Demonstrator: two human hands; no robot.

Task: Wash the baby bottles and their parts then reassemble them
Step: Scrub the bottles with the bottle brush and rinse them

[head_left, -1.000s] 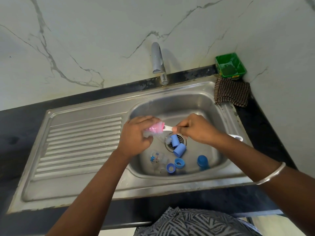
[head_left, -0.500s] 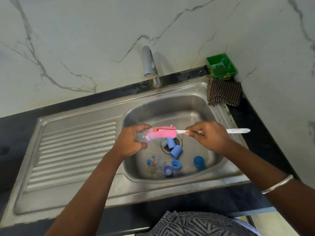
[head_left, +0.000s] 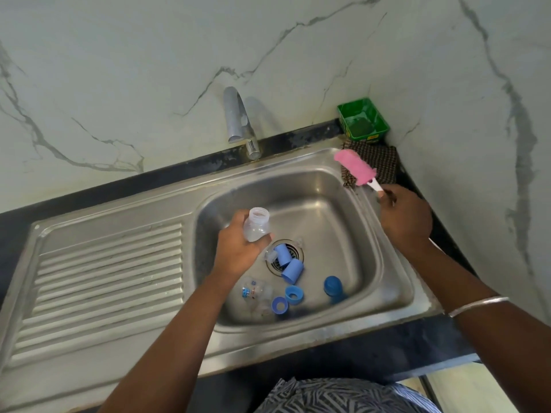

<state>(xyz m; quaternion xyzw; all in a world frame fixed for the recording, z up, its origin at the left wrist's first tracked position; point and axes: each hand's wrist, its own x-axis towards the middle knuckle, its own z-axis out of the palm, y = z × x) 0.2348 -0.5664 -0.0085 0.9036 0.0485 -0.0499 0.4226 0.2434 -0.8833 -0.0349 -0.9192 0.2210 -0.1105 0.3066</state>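
the left hand (head_left: 238,251) held a clear baby bottle (head_left: 256,225) over the basin of the steel sink (head_left: 366,231), its grip curled round the lower body so the open threaded mouth tilted up and away toward the tap (head_left: 238,120). the right hand (head_left: 405,222) was out at the sink's far right rim, its grip pinched on the white handle of a pink bottle brush (head_left: 354,168) — the sponge head pointed up and left, over the rim and in front of a checked cloth (head_left: 378,162) lying in the corner. a green tub (head_left: 362,120) sat just behind that cloth on the dark tabletop (head_left: 89,192), against the marble wall.

down in the basin, two light blue caps (head_left: 287,263) lay on their sides across the drain (head_left: 293,248), touching each other, with a small clear part just to their left. nearer the front wall, two blue collar rings (head_left: 287,299) lay side by side, and a second clear bottle (head_left: 256,296) with blue print lay flat just left of them — partly blurred. a darker blue cap (head_left: 333,289) stood apart to the right. a metal bangle (head_left: 477,305) circled the right forearm.
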